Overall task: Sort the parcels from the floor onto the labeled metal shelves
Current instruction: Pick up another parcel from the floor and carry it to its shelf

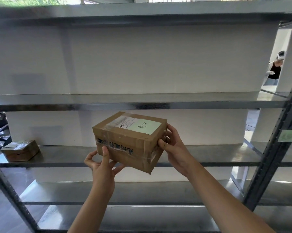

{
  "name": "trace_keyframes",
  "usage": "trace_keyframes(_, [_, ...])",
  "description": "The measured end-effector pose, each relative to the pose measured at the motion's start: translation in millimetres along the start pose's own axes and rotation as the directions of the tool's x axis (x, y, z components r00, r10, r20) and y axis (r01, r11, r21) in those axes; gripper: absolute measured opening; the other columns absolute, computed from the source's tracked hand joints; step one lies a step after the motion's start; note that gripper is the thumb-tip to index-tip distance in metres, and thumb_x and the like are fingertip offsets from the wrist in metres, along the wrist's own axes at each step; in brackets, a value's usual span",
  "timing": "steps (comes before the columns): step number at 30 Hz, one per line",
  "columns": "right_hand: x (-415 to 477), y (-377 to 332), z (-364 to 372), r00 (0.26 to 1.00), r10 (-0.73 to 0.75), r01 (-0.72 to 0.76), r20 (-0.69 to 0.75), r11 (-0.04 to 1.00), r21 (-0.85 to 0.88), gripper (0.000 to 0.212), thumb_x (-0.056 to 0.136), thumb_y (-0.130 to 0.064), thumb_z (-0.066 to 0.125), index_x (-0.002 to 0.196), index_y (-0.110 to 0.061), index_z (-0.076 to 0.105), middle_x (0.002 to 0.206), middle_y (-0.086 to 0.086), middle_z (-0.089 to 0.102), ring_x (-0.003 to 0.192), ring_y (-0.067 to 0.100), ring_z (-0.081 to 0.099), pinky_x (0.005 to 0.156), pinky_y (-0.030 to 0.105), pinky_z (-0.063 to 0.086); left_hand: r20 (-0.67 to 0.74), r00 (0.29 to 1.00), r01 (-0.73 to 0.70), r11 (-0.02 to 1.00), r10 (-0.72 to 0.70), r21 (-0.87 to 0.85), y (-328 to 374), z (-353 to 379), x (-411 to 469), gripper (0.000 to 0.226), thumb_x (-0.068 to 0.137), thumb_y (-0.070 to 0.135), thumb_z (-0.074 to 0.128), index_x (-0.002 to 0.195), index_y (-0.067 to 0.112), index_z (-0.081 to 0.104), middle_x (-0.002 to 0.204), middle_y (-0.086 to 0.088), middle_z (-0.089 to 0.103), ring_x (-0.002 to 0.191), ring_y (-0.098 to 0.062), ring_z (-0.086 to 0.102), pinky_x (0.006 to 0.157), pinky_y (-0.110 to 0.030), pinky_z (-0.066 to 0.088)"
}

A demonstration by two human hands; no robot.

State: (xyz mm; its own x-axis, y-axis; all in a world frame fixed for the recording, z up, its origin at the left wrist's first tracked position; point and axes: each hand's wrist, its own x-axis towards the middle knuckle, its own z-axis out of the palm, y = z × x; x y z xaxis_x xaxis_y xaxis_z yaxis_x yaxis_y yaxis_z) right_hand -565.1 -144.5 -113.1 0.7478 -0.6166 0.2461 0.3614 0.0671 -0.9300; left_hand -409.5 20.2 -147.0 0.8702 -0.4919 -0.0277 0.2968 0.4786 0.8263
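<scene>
I hold a brown cardboard parcel (pixel 125 145) with a pale green handwritten label on top, in front of the metal shelves (pixel 209 156). My left hand (pixel 102 163) grips its lower left corner from below, thumb on the front face. My right hand (pixel 173 145) clasps its right end. The parcel is tilted and hangs in the air just in front of the middle shelf's front edge. A second, smaller taped parcel (pixel 20 150) lies on that same shelf at the far left.
A green sticky label (pixel 287 135) is stuck on the right upright post (pixel 276 148). The shelf above (pixel 141 100) holds nothing. A white wall stands behind the rack. Another person (pixel 275 68) stands far off at the right.
</scene>
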Motion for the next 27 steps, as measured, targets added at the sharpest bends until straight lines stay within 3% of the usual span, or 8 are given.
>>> trace_keyframes(6, [-7.0, -6.3, 7.0, 0.999, 0.002, -0.003, -0.043, 1.0, -0.017, 0.056, 0.083, -0.028, 0.072, 0.136, -0.03, 0.053, 0.137, 0.002, 0.059, 0.129, 0.023, 0.053, 0.096, 0.03, 0.047, 0.032, 0.999, 0.005, 0.999, -0.007, 0.049, -5.7, -1.7, -2.7, 0.017, 0.098, 0.046, 0.049, 0.111, 0.037, 0.042, 0.129, -0.016, 0.055, 0.108, -0.035, 0.066, 0.064, -0.042, 0.064])
trace_keyframes(10, [-13.7, -6.7, 7.8, 0.999, 0.032, -0.033, -0.02, 0.998, -0.058, 0.041, 0.096, -0.041, 0.051, 0.133, -0.024, 0.057, 0.136, 0.001, 0.061, 0.126, 0.02, 0.053, 0.097, 0.033, 0.048, 0.072, 0.997, -0.003, 0.999, 0.0, 0.043, -0.8, 0.3, -6.6, 0.026, 0.099, 0.046, 0.047, 0.124, 0.041, 0.042, 0.126, -0.009, 0.058, 0.111, -0.034, 0.065, 0.063, -0.038, 0.063])
trace_keyframes(13, [-16.5, -7.4, 11.5, 0.998, 0.063, -0.064, -0.026, 0.998, -0.026, 0.05, 0.1, -0.051, 0.035, 0.133, -0.023, 0.059, 0.138, 0.0, 0.061, 0.128, 0.017, 0.053, 0.105, 0.039, 0.046, 0.091, 0.996, -0.025, 0.998, 0.019, 0.066, 2.7, 6.9, -11.8, 0.032, 0.098, 0.053, 0.043, 0.13, 0.048, 0.043, 0.127, -0.002, 0.059, 0.112, -0.028, 0.062, 0.068, -0.041, 0.058])
trace_keyframes(15, [-16.6, -8.8, 14.5, 0.995, 0.094, -0.094, -0.033, 0.996, -0.004, 0.056, 0.103, -0.053, 0.028, 0.133, -0.018, 0.06, 0.137, 0.007, 0.061, 0.128, 0.023, 0.054, 0.109, 0.045, 0.043, 0.102, 0.995, -0.016, 0.996, 0.007, 0.084, 5.1, 9.1, -14.3, 0.036, 0.098, 0.059, 0.04, 0.133, 0.051, 0.043, 0.132, 0.002, 0.055, 0.115, -0.026, 0.058, 0.073, -0.042, 0.056])
trace_keyframes(17, [-17.6, -10.5, 18.0, 0.993, 0.111, -0.113, -0.037, 0.992, -0.051, 0.042, 0.107, -0.04, 0.036, 0.128, -0.015, 0.061, 0.133, 0.013, 0.062, 0.121, 0.031, 0.056, 0.104, 0.048, 0.042, 0.135, 0.991, -0.006, 0.996, -0.006, 0.089, 6.9, 8.6, -15.5, 0.036, 0.1, 0.057, 0.039, 0.135, 0.053, 0.044, 0.137, 0.002, 0.054, 0.12, -0.03, 0.057, 0.076, -0.048, 0.059])
trace_keyframes(20, [-18.1, -10.6, 22.9, 0.988, 0.136, -0.14, -0.07, 0.988, -0.063, 0.026, 0.105, -0.018, 0.044, 0.119, -0.022, 0.065, 0.124, 0.009, 0.069, 0.106, 0.024, 0.06, 0.093, 0.048, 0.044, 0.197, 0.98, -0.005, 0.997, -0.009, 0.073, 9.7, 7.6, -18.4, 0.039, 0.1, 0.058, 0.037, 0.138, 0.054, 0.044, 0.145, 0.0, 0.053, 0.127, -0.033, 0.055, 0.084, -0.056, 0.058])
trace_keyframes(25, [-20.9, -12.6, 29.5, 0.981, 0.174, -0.177, -0.087, 0.984, -0.023, 0.034, 0.108, -0.024, 0.037, 0.124, -0.035, 0.065, 0.115, -0.001, 0.075, 0.107, 0.025, 0.067, 0.095, 0.057, 0.051, 0.255, 0.965, 0.063, 0.998, -0.066, 0.02, 16.3, 7.0, -21.9, 0.041, 0.098, 0.053, 0.04, 0.138, 0.059, 0.044, 0.146, 0.001, 0.053, 0.129, -0.034, 0.054, 0.095, -0.066, 0.05])
trace_keyframes(27, [-23.0, -12.3, 30.9, 0.981, 0.181, -0.183, -0.068, 0.983, -0.018, 0.036, 0.108, -0.026, 0.035, 0.13, -0.033, 0.063, 0.119, -0.002, 0.074, 0.111, 0.024, 0.068, 0.089, 0.05, 0.055, 0.27, 0.961, 0.062, 0.998, -0.064, 0.017, 19.3, 4.2, -21.0, 0.04, 0.101, 0.048, 0.04, 0.139, 0.057, 0.046, 0.146, -0.001, 0.055, 0.13, -0.034, 0.055, 0.096, -0.068, 0.049])
